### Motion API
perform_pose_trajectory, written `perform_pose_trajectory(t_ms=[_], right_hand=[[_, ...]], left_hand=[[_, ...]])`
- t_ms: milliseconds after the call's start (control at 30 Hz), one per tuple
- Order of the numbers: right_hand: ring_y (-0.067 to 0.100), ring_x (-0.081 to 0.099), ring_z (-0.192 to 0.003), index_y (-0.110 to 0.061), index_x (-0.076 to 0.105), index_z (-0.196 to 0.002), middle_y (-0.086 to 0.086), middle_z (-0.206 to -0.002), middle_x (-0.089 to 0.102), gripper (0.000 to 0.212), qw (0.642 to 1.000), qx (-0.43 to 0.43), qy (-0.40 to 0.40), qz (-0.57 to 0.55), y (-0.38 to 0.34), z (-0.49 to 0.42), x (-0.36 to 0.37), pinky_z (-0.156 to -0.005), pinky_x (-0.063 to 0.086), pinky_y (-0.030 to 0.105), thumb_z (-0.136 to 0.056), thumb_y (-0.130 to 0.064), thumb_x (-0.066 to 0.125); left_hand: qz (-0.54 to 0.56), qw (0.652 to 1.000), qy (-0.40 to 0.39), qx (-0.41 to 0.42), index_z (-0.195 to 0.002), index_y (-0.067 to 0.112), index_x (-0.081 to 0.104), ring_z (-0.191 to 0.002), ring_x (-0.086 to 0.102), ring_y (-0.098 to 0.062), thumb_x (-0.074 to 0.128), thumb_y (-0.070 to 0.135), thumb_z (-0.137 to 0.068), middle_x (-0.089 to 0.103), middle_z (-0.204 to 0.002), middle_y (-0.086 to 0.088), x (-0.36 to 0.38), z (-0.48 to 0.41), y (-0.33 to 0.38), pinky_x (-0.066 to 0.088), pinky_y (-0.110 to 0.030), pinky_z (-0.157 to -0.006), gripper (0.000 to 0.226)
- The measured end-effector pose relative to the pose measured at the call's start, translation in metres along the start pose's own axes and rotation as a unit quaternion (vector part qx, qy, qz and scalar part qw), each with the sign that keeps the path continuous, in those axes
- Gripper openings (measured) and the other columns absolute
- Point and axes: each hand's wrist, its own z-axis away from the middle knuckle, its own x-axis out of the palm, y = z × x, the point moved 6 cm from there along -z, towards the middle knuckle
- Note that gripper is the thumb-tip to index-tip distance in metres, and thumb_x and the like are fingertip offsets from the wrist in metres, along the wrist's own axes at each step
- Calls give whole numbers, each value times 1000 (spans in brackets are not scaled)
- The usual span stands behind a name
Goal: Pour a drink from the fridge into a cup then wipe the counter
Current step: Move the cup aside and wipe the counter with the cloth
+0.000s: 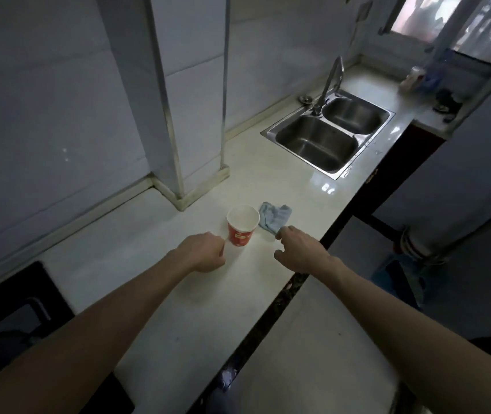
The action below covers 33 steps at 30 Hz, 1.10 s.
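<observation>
Red cup (242,224) upright on tabletop (178,309); blue cloth (275,216) just right of it. Left hand (205,252) grip loosely curled, empty, beside cup. Right hand (301,252) grip spread, fingertips at cloth corner. Sink (328,135) beyond.

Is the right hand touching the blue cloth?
Cannot tell. In the head view the fingers of the right hand reach the near corner of the blue cloth, but neither contact nor gap shows plainly.

We see a red cup (240,233), white inside. At its three o'clock our cloth (275,218) is pale blue, the surface (178,294) cream.
</observation>
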Motion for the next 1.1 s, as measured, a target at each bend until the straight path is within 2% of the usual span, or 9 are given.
perform_pose_trajectory(t_ms=[200, 267, 333, 400, 500, 600, 733, 867, 1100], right_hand=[[25, 53, -99, -7, 44, -123, 11, -123, 50, 43, 999, -34, -3, 7, -11, -44, 3, -75, 48, 38, -87, -27, 58], [28, 52, -110, -6, 41, -130, 13, -130, 48, 53, 999, -53, 1, 3, -13, -59, 5, -82, 51, 39, -86, -28, 61], [31, 45, -124, -5, 35, -139, 16, -138, 43, 68, 997, -77, 6, 2, -15, -73, 5, -96, 47, 42, -85, -34, 65], [34, 41, -127, -4, 32, -142, 17, -139, 41, 80, 994, -107, 2, 4, -19, -87, 4, -103, 43, 46, -83, -43, 68], [35, 44, -122, -5, 28, -144, 18, -138, 39, 90, 987, -161, -7, 11, -27, -107, 5, -98, 45, 48, -79, -51, 71], [36, 40, -126, -11, 20, -148, 16, -145, 31, 97, 980, -195, -26, 22, -31, -125, 11, -96, 48, 51, -77, -46, 76], [37, 38, -127, -11, 15, -149, 17, -146, 28, 101, 967, -246, -48, 50, -36, -143, 18, -95, 47, 51, -75, -38, 80], [36, 40, -121, -10, 17, -146, 17, -139, 32, 96, 950, -298, -47, 85, -38, -147, 31, -90, 48, 48, -78, -46, 75], [31, 41, -115, -15, 24, -144, 15, -132, 36, 90, 940, -328, -28, 88, -36, -158, 31, -87, 49, 44, -76, -45, 75]], left_hand=[[20, 999, 3, -41, -111, 15, 63, -93, 64, -25, 51, 32, -96, 66, -109, -8, 2, -24, -16, 55, -37, -84, 26], [29, 998, 7, -59, -114, 15, 60, -95, 63, -24, 49, 34, -97, 65, -112, -8, 1, -32, -19, 54, -37, -84, 28], [39, 996, 6, -78, -120, 15, 57, -99, 62, -25, 48, 35, -98, 63, -117, -9, 0, -39, -19, 53, -37, -85, 32], [56, 994, 10, -94, -126, 15, 54, -103, 61, -27, 48, 36, -98, 62, -121, -10, -1, -46, -17, 52, -38, -86, 36], [79, 988, 25, -129, -132, 14, 51, -106, 61, -26, 48, 35, -99, 61, -125, -10, -6, -56, -10, 53, -39, -88, 39], [117, 977, 25, -178, -133, 14, 49, -103, 62, -25, 50, 32, -99, 62, -125, -9, -7, -65, -1, 54, -37, -87, 39], [164, 958, 40, -230, -135, 12, 48, -107, 61, -28, 53, 31, -98, 60, -130, -11, -9, -73, 9, 50, -36, -86, 42], [199, 944, 28, -261, -138, 9, 46, -116, 58, -32, 53, 31, -97, 56, -137, -14, 1, -71, 18, 49, -38, -90, 47], [260, 929, 40, -260, -137, 8, 49, -110, 59, -29, 51, 27, -98, 59, -130, -14, -2, -72, 9, 48, -36, -85, 43]])
